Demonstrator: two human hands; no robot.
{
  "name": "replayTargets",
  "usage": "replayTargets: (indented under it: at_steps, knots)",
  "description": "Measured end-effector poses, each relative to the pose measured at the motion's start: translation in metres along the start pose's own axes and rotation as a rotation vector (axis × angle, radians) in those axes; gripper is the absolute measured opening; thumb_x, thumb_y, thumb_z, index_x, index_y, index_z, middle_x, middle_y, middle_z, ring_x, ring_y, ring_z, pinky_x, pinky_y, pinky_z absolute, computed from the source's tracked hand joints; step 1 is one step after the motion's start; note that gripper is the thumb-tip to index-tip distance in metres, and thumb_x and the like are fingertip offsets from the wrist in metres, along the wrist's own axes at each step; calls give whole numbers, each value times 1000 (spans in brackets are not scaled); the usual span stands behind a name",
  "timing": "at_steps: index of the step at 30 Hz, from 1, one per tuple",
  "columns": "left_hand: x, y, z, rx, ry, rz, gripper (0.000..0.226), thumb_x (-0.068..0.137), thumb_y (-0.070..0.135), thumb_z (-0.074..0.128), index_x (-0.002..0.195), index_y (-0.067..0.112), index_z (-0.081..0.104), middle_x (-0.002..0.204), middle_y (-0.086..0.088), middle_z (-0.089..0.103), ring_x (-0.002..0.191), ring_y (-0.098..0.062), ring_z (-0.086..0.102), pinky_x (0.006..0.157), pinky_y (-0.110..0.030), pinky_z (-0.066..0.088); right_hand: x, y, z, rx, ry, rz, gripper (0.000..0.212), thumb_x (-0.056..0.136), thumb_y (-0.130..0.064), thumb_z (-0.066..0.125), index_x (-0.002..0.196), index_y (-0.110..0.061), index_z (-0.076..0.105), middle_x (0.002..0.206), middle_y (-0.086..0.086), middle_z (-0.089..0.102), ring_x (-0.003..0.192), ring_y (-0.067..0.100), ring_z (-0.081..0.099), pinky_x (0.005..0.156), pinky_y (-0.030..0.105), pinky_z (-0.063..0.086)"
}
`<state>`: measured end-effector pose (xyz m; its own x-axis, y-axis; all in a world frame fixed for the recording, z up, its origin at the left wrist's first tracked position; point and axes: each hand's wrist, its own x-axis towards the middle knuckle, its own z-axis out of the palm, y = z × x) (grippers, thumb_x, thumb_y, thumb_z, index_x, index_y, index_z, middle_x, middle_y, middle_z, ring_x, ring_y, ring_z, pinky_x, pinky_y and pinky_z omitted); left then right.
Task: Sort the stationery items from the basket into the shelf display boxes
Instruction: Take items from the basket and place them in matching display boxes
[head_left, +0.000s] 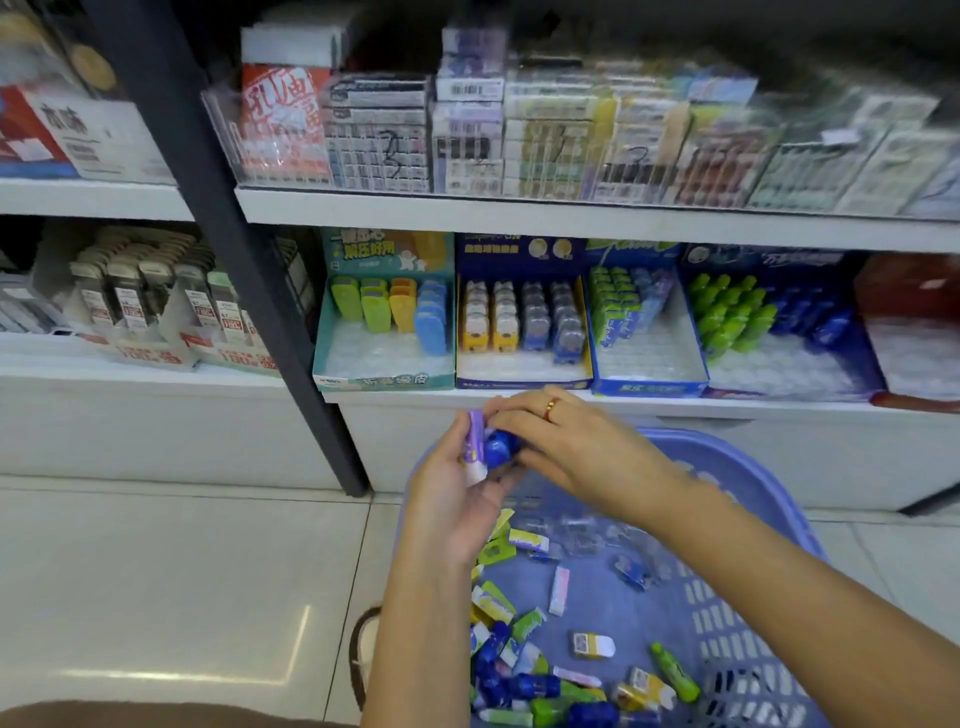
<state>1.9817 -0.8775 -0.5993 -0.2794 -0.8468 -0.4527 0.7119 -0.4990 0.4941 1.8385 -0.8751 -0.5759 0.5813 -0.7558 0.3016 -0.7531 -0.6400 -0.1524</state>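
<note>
Head view: left hand (452, 499) and right hand (566, 441) together above basket (779, 499); left grips purple item (477, 441), right pinches blue item (501, 448); advice: separate them fully, then seat blue upright beside its matches in blue display box (763, 257).

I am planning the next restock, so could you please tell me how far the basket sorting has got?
Partly done: the shelf display boxes hold rows of items, with gaps at their fronts. In hand: the left hand grips a purple packet, and the right hand pinches a blue piece beside it. Left: many loose items lie in the basket.
</note>
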Motion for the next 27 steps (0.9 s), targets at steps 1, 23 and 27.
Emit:
replayTargets:
  at_steps: [1,23,27]
  knots:
    - [-1,-4,4,6,-8,-16,35,100,27,39,94,5,65,87,-16,72,78,-25,71,80,-40,55,-6,6,-3,52,32,71,35,87,-20,62,122,-14,58,109,5,63,95,17,56,82,29,48]
    - [23,-69,52,183,-61,-169,34,94,17,40,112,-1,62,73,-3,55,53,-9,44,42,-16,36,-131,266,-73,-71,464,1099,34,84,-19,68,111,0,59,105,20,66,99,37,55,92,44,42]
    - [29,-73,53,159,-54,-170,34,95,20,44,113,0,63,74,-3,57,56,-9,48,45,-16,43,-130,274,-77,-175,330,1042,32,77,-24,75,99,-2,67,109,19,65,108,36,49,102,42,29]
